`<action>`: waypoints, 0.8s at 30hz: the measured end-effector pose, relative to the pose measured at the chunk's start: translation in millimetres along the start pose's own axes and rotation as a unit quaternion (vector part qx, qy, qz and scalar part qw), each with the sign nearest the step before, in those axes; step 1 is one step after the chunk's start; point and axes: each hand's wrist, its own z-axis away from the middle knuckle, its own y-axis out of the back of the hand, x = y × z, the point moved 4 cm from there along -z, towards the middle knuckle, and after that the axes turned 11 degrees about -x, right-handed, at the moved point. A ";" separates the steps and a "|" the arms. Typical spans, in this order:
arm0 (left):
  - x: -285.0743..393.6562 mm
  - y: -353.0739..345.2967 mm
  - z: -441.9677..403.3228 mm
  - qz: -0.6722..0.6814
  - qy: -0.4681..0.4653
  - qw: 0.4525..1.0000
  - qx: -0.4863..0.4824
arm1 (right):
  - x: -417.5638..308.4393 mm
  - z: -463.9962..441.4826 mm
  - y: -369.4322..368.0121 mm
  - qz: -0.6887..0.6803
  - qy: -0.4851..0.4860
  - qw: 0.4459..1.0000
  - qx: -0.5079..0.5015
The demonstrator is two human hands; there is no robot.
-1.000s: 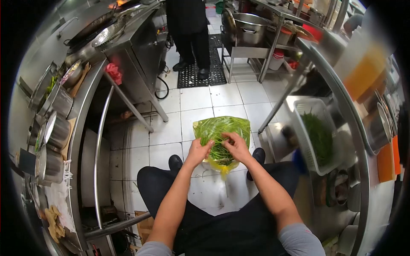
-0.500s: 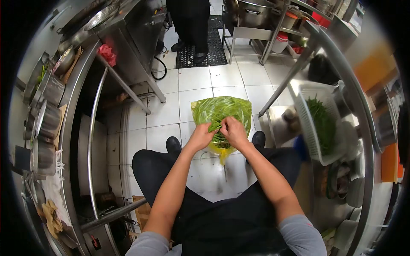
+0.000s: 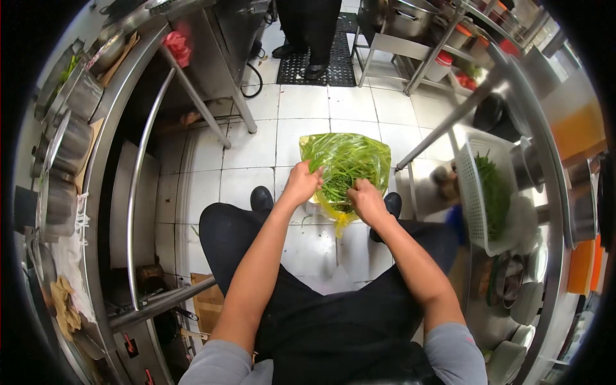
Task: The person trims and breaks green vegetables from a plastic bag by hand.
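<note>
A yellow-green plastic bag [image 3: 378, 154] lies open on the floor between my feet. It is full of long, thin green beans [image 3: 343, 173]. My left hand [image 3: 303, 184] is at the bag's left side with its fingers closed, and green stalks show at the fingertips. Lower on the right, my right hand [image 3: 369, 197] is pinched over the beans at the bag's mouth. Whatever lies between the right fingertips is too small to make out. The yellow knotted end [image 3: 341, 224] of the bag hangs toward me.
A white basket [image 3: 471, 192] of green vegetables stands on a low shelf at right. Metal pots [image 3: 59, 202] line the left counter. Steel table legs [image 3: 240, 106] rise at left. Ahead, a person in dark trousers [image 3: 314, 32] stands on a black rubber mat [image 3: 295, 76].
My hands have moved apart: the left to the bag's left side, the right lower over the beans. The view has shifted slightly, and more of the bag's contents shows.
</note>
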 end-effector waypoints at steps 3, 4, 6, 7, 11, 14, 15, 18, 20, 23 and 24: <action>-0.7 -3.3 -1.5 0.013 -0.015 1.000 -0.004 | 4.0 7.3 -10.3 0.050 0.042 0.998 -0.009; -0.1 -4.0 -2.1 0.018 -0.022 1.000 -0.007 | 5.0 8.3 -11.9 0.070 0.056 0.996 -0.008; 1.6 -5.6 -1.7 0.012 -0.018 1.000 -0.012 | 5.9 8.8 -14.8 0.090 0.070 0.993 -0.006; 3.1 -5.9 -0.7 0.005 -0.012 1.000 -0.017 | 5.6 8.7 -15.7 0.111 0.073 0.991 -0.004; 9.4 -6.2 3.8 0.001 -0.034 0.999 -0.025 | 10.3 8.8 -15.1 0.117 0.077 0.990 0.005; 5.8 -0.4 4.8 0.011 0.009 1.000 -0.021 | 8.0 3.4 4.2 0.051 0.045 0.996 0.054; 9.9 0.3 7.2 0.041 0.002 0.999 -0.022 | 4.8 3.6 15.5 0.005 0.030 0.997 0.070; 12.8 -4.8 4.9 0.093 -0.022 0.995 -0.024 | 4.2 2.0 33.1 -0.150 0.009 0.977 0.151; 11.9 -10.3 2.9 0.110 -0.040 0.993 -0.023 | 7.9 -0.6 27.2 -0.205 -0.018 0.964 0.166; 11.7 -23.9 6.6 0.107 -0.055 0.992 -0.047 | 18.0 -8.1 9.8 -0.423 -0.078 0.889 0.158; 14.4 -27.4 9.2 0.102 -0.057 0.992 -0.048 | 13.9 -9.1 13.9 -0.424 -0.076 0.888 0.163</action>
